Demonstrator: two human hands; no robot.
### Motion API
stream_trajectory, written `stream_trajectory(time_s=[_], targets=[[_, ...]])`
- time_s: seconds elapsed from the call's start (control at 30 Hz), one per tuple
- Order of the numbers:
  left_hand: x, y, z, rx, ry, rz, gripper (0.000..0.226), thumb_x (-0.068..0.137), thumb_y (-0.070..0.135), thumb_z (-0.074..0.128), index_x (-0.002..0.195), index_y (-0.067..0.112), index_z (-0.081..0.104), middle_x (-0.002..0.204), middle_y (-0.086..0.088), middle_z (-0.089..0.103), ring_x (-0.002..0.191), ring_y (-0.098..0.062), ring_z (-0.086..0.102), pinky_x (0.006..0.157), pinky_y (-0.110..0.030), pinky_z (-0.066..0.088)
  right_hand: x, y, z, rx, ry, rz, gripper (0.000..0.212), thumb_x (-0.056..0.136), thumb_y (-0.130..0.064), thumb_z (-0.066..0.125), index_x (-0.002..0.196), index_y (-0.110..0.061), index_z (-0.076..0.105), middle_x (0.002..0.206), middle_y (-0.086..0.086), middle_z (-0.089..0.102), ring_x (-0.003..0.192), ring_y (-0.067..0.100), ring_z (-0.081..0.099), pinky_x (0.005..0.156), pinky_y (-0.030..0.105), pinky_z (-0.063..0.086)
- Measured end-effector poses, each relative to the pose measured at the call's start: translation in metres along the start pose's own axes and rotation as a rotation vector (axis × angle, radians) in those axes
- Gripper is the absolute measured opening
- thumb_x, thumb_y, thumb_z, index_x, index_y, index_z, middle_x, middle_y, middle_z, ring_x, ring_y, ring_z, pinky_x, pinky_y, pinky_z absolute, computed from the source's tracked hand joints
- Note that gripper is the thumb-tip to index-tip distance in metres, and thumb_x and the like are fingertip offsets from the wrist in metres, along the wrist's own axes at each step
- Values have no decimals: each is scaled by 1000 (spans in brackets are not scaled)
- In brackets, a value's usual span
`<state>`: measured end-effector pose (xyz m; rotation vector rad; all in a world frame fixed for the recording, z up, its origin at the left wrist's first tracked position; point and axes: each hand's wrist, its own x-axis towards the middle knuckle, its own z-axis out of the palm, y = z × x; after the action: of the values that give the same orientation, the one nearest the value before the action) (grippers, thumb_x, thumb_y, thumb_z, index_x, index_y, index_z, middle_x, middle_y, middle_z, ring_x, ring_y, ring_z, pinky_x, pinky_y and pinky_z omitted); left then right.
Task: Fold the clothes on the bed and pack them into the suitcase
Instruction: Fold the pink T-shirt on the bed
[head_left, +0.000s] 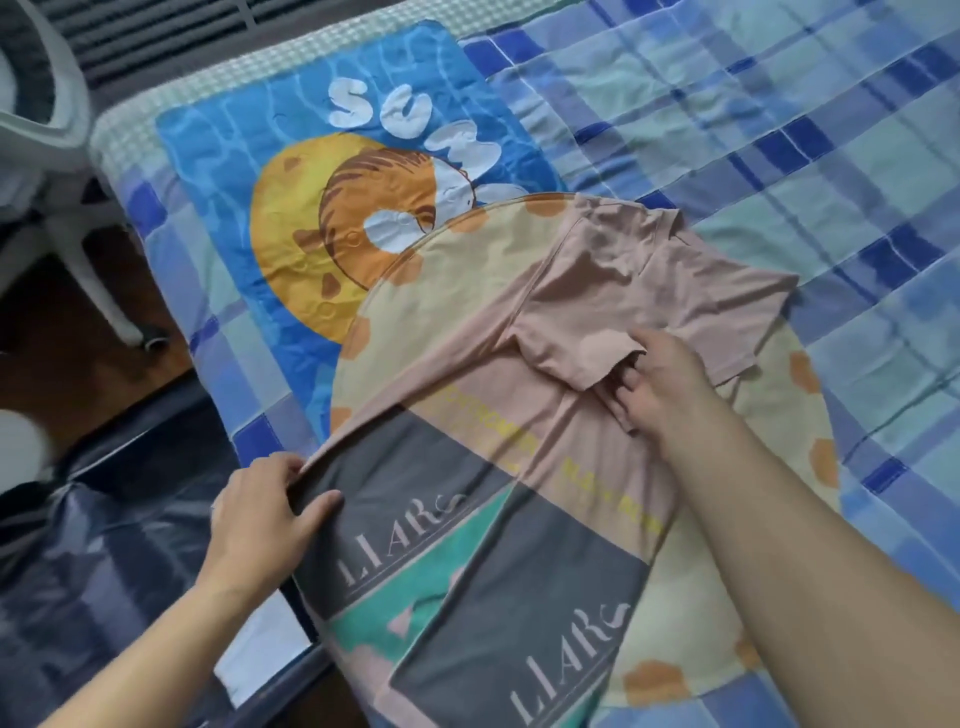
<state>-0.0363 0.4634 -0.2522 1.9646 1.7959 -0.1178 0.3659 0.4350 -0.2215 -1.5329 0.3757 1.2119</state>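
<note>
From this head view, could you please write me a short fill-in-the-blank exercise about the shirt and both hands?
1. The T-shirt being folded is mostly ____ in colour.
2. The ____ hand holds the folded-in sleeve.
3. The left hand grips the shirt's ____ side edge.
4. The grey panels carry the word ____.

Missing words: pink; right; left; LIAR

Left hand (260, 512) and right hand (660, 382) pinch the pink T-shirt (587, 291) on the bed (779, 130).
</note>
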Motion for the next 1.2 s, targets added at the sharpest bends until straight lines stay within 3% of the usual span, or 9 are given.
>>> stream_trajectory(time_s=[0.17,0.37,0.47,0.67,0.77,0.83,1.0,1.1,1.2], targets=[[-1,-24,-7,-65,-109,-23,26,91,41,70,82,27,51,75,3,62,76,-26,57,69,-42,44,-13,-5,35,-310,30,-371,26,91,1,58,111,-14,63,95,4,65,77,13,63,62,22,57],[-90,-27,-30,-23,237,172,11,97,20,61,87,22,58,72,-1,62,63,-32,60,52,-38,45,-37,-51,39,-538,270,-831,47,86,5,37,109,-22,67,109,-7,64,105,10,59,92,14,46],[-141,-2,-34,-153,190,342,19,92,36,51,93,23,66,72,5,67,61,-17,58,49,-29,41,-47,-57,-4,-572,297,-841,52,86,5,31,120,-15,64,113,-4,60,105,7,55,85,1,41],[-206,63,37,-140,-355,455,18,92,46,48,87,29,45,69,10,50,62,-15,54,55,-33,41,-19,-33,-100,-621,329,-561,47,88,-6,42,132,-10,56,127,5,57,111,12,53,78,-1,38],[-209,73,89,48,-334,542,44,89,27,68,81,30,25,63,3,43,54,-29,55,42,-41,42,13,-22,-124,-813,252,-544,10,91,-17,53,100,-17,56,94,2,63,81,9,65,70,16,53],[-206,73,103,112,-339,556,43,88,20,72,82,27,30,62,0,50,49,-32,55,36,-42,39,21,-17,-124,-843,299,-625,20,101,-9,47,84,-15,52,78,-2,55,61,4,58,56,15,50],[-217,87,72,-85,-243,548,26,93,24,55,76,17,37,54,-5,43,42,-37,44,36,-35,27,36,-31,-139,-788,299,-664,40,90,-31,53,129,-25,56,123,-12,59,110,2,54,100,8,39],[-224,94,64,-94,-256,545,24,93,30,42,76,14,39,52,-7,41,41,-40,42,33,-38,31,20,-37,-144,-722,307,-673,50,90,-16,38,137,-20,53,129,-9,58,119,2,52,99,2,35],[-235,105,70,-30,-280,516,29,90,19,64,75,16,39,52,-4,45,44,-36,44,36,-35,26,10,-40,-150,-715,384,-676,50,90,-15,37,137,-21,54,131,-12,56,121,1,50,103,5,33]])
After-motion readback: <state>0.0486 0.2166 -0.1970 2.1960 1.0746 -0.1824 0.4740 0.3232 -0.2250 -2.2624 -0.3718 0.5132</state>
